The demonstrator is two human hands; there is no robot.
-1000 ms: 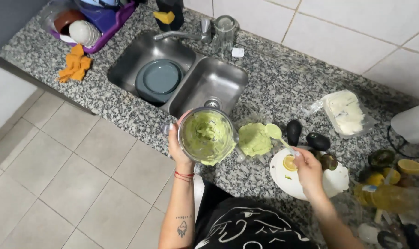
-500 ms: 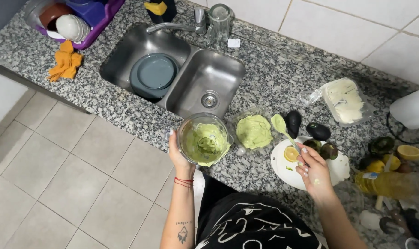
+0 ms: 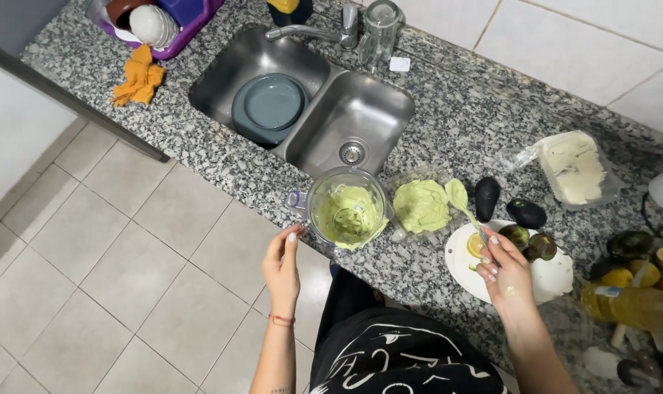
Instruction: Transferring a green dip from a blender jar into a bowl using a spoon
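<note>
A clear blender jar [image 3: 346,208] smeared with green avocado paste stands on the granite counter [image 3: 448,124] near its front edge. My left hand [image 3: 283,264] hovers just left of the jar, fingers apart, holding nothing. My right hand [image 3: 505,271] grips a spoon [image 3: 464,204] coated in green paste, its bowl over a clear bowl of avocado mash [image 3: 421,205]. A white plate [image 3: 547,276] under my right hand carries a lemon slice and avocado pieces.
A double steel sink [image 3: 309,102] holds a grey plate [image 3: 269,108]. Dark avocados [image 3: 486,197], a tub of white cream [image 3: 574,166], lemons and an oil bottle [image 3: 627,306] lie at the right. An orange cloth [image 3: 139,79] and a purple dish rack [image 3: 163,22] sit at the far left.
My left hand has set the jar down on the counter and let go of it. My right hand with the spoon stays over the plate.
</note>
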